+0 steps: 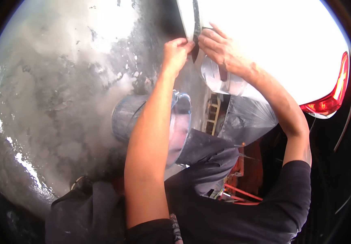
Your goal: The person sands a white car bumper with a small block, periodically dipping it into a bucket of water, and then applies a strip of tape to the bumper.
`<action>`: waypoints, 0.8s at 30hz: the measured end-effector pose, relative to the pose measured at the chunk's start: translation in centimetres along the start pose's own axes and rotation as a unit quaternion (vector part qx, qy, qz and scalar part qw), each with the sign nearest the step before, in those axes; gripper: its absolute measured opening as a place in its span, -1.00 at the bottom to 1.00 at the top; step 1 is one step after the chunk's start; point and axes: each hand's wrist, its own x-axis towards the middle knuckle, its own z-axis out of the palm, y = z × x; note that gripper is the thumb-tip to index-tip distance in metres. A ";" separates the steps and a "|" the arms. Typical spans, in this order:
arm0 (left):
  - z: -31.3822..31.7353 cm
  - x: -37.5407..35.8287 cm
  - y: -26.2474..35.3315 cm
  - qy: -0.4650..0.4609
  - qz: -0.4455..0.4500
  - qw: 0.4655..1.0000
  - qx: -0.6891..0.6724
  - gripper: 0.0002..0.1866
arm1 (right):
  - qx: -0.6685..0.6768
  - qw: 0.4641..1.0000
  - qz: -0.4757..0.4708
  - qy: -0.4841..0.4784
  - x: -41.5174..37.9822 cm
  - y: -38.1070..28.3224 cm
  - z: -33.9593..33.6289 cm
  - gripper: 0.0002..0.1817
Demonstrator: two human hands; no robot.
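Both hands were up high by the white car body (273,44). The left hand (176,52) had its fingers curled shut, pinching a thin, dark strip (196,24) that ran along the car's edge. The right hand (220,46) pinched the same strip with bent fingers. A round, grey bucket (126,118) stood below on wet, shiny ground (53,93). A smooth red tail light (332,97) glowed at the right.

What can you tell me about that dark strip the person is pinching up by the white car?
The dark strip is thin, narrow and black, perhaps rubber or tape. It runs roughly upright along the edge of the white car panel, reaching the top of the picture. The left hand pinches it from one side, the right hand from the other. Its lower end is hidden between the fingers.
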 end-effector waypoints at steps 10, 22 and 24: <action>-0.2 -0.4 -0.1 0.007 -0.007 1.000 -0.019 -0.67 | 0.008 0.999 -0.005 -0.051 0.3 0.2 -0.5 -0.45; -0.6 0.0 0.8 -0.037 0.005 0.999 -0.006 -0.64 | 0.020 0.999 -0.041 0.017 0.8 0.9 -0.1 -0.75; -0.5 0.2 0.9 -0.029 -0.002 1.000 0.007 -0.66 | 0.000 0.999 -0.016 0.036 2.1 3.4 -0.9 -0.75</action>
